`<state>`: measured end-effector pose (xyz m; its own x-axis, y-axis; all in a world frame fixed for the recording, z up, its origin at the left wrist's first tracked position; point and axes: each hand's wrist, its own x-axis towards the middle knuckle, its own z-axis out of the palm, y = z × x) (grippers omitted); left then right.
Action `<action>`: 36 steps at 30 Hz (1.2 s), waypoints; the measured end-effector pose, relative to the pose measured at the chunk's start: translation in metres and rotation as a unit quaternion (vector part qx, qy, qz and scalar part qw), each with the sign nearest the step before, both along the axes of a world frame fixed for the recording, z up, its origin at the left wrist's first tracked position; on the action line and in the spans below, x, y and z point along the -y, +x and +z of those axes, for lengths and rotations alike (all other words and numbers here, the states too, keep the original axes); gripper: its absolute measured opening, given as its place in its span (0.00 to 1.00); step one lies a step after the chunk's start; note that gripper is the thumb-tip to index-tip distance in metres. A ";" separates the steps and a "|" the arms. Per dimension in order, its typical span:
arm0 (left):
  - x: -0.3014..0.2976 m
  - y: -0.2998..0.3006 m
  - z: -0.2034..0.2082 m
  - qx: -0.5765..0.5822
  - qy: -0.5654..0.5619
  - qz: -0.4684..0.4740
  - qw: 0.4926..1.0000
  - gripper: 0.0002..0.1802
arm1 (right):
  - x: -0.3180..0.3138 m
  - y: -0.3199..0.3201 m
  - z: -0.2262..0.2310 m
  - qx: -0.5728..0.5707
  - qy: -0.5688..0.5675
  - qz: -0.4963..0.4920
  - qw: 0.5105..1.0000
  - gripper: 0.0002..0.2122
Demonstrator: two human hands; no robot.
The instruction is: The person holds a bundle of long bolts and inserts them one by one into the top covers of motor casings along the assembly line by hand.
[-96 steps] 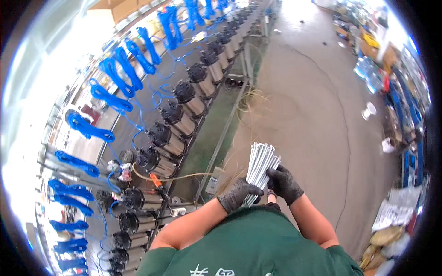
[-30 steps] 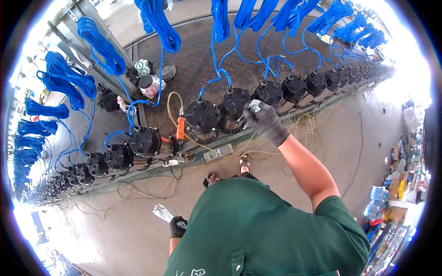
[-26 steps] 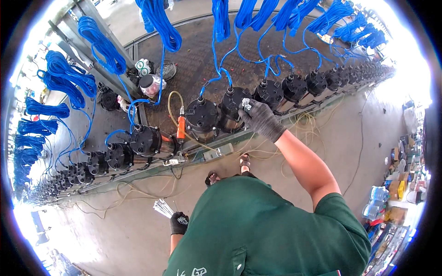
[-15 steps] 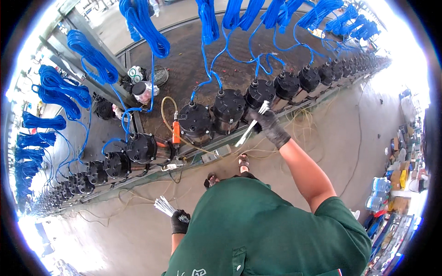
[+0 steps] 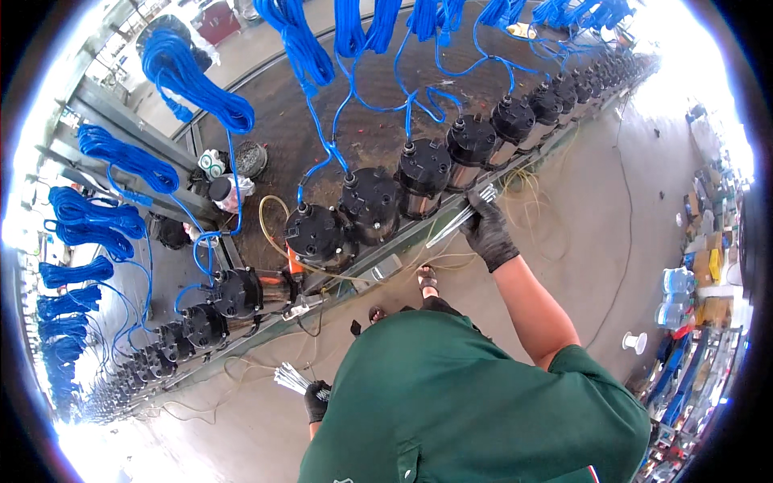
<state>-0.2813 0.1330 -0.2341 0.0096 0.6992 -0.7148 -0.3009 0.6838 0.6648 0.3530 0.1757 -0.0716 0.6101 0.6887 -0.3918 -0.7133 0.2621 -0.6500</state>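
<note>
My right hand, in a dark glove, is closed around a few long thin silver rods. It is beside the row of black-capped cylindrical motor units, just on the near side of a capped unit and right of another unit. Low on the left, my left hand, also gloved, grips a thicker bundle of similar rods, fanned out at their far ends. The fingers of that hand are partly hidden. Blue cables run up from the caps to hanging blue coils.
A metal rail runs diagonally along the units. An orange air tool with a yellowish hose hangs among them. Loose hoses lie on the floor. A white spool and water bottles are at the right.
The view has shifted, so the units appear lower and further left. My right hand with its rods has come down to the near side of the row. The left hand still holds its bundle.
</note>
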 end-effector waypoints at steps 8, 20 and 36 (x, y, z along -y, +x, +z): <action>-0.002 -0.039 -0.072 0.039 -0.048 0.028 0.998 0.06 | -0.005 0.015 0.014 0.183 -0.058 0.015 0.981 0.11; -0.016 0.019 -0.003 -0.011 -0.012 0.005 1.000 0.06 | -0.017 0.033 0.014 0.164 -0.150 -0.024 0.975 0.14; -0.009 -0.026 -0.101 -0.035 -0.043 -0.006 0.998 0.07 | -0.004 0.032 -0.007 -0.208 -0.017 0.054 0.976 0.10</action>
<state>-0.3068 0.1420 -0.3347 -0.0347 0.6353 -0.7715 -0.2481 0.7423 0.6225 0.3850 0.1797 -0.0790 0.3177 0.7223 -0.6142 -0.9398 0.1542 -0.3048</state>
